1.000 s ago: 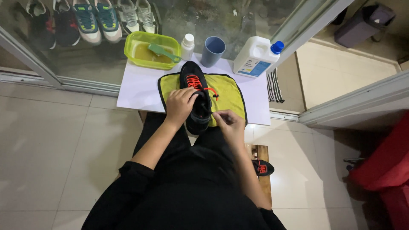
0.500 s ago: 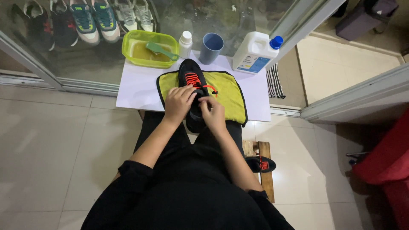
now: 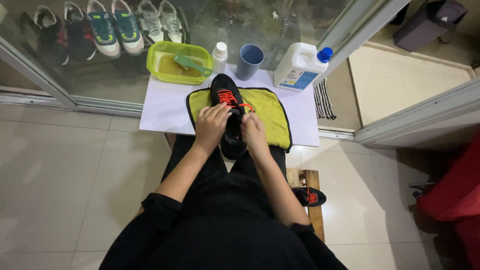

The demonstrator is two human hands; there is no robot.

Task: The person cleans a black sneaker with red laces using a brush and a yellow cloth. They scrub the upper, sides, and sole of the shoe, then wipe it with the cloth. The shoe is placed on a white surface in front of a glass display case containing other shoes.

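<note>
White table (image 3: pixel 160 107) bearing a yellow cloth (image 3: pixel 270 110); on the cloth lies a black shoe (image 3: pixel 229 112) with red laces (image 3: pixel 226 97). Left hand (image 3: pixel 210 126) clasps its left side; right hand (image 3: pixel 253 132) fingers pinch closed at the laces.

A green tub (image 3: pixel 179 62) holding yellowish liquid and a green brush (image 3: pixel 191 62) is placed at the rear of the white board (image 3: pixel 160 107). A small white bottle (image 3: pixel 219 56), a blue-grey cup (image 3: pixel 249 61) and a white jug (image 3: pixel 299 67) with a blue cap are lined up beside it. Shoes (image 3: pixel 112 27) are seen behind the glass. A second black shoe (image 3: pixel 310 196) is located on the wooden slat (image 3: pixel 316 220).
</note>
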